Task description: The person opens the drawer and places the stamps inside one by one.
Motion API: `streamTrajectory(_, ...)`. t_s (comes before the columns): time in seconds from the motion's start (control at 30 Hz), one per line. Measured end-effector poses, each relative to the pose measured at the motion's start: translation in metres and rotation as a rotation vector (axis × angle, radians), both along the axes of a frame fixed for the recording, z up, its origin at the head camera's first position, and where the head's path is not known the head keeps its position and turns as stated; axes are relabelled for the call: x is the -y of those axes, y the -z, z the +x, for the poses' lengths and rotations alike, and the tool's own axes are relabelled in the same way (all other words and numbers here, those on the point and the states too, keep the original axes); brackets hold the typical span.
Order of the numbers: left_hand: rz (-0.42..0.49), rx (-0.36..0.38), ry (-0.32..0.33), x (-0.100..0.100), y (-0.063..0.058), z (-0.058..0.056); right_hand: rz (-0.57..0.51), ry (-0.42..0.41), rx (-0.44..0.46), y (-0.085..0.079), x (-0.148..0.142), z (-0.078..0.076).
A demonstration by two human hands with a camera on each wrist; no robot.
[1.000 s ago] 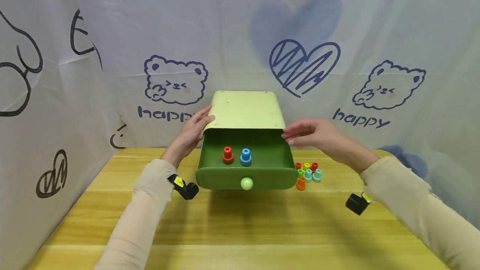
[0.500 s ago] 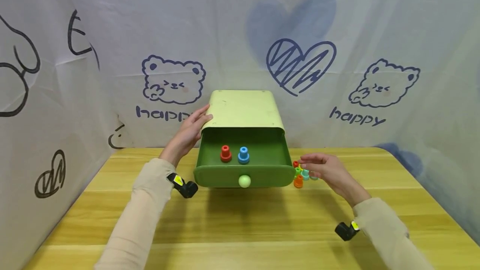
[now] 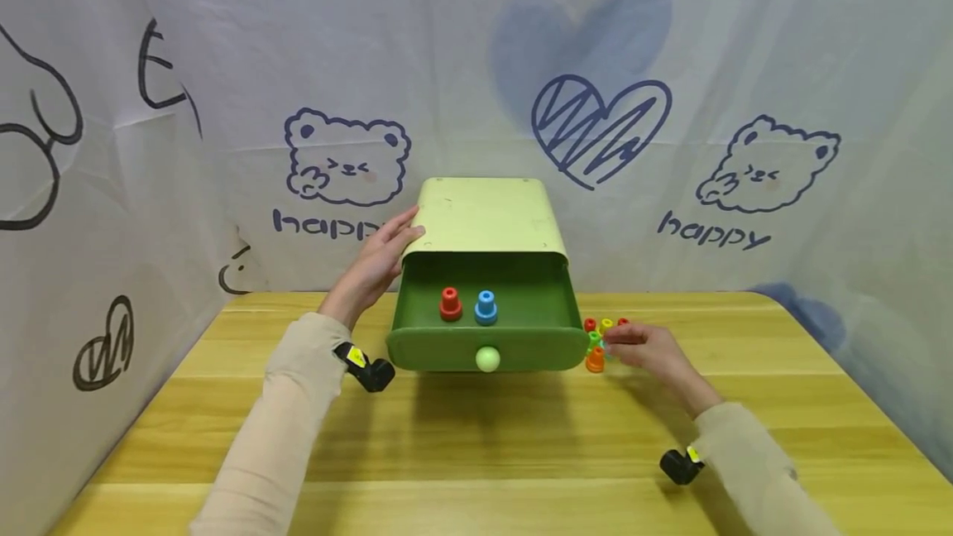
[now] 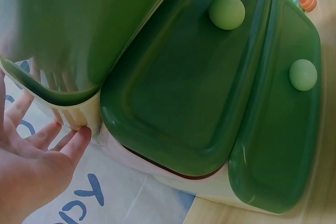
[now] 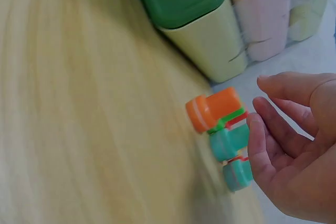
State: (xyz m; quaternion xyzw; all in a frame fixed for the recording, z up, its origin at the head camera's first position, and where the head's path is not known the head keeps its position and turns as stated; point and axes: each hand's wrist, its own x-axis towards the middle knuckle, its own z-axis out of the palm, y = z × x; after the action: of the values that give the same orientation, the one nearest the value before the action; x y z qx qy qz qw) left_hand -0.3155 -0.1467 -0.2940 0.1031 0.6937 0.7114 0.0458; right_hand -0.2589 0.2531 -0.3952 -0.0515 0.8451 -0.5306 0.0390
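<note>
A stacked cabinet has a pale yellow top (image 3: 487, 217) and its green top drawer (image 3: 487, 350) pulled out. Inside that drawer stand a red peg (image 3: 450, 304) and a blue peg (image 3: 486, 308). My left hand (image 3: 372, 267) rests against the cabinet's left side; in the left wrist view its fingertips (image 4: 79, 140) touch the yellow shell under the drawer. To the right, my right hand (image 3: 655, 358) hovers over several small coloured pegs, thumb and fingers apart with nothing seen between them. An orange peg (image 5: 212, 109) and a teal peg (image 5: 223, 142) lie close to its fingertips.
Two lower green drawers, a middle one (image 4: 173, 93) and a bottom one (image 4: 278, 145), are pushed in, each with a round pale knob. The wooden table (image 3: 476, 453) runs in front, and a white cloth with drawings (image 3: 462, 64) hangs behind.
My right hand has come down from beside the open drawer to the loose pegs on the table, shifting slightly right lately. The left hand stays on the cabinet.
</note>
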Motion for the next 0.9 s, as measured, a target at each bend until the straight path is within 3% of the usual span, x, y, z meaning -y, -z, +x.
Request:
streamTrajectory(0.27,-0.003,0.002,0.005,-0.001,0.000,-0.001,0.049,-0.018,-0.048,0.013,0.002,-0.004)
streamTrajectory(0.5,0.012,0.003,0.006,-0.002,0.000,-0.002,0.069,0.000,-0.008,0.018,0.007,-0.006)
streamTrajectory(0.9,0.018,0.010,0.012,0.000,0.000,0.000,0.148,-0.083,-0.013,0.028,0.011,-0.004)
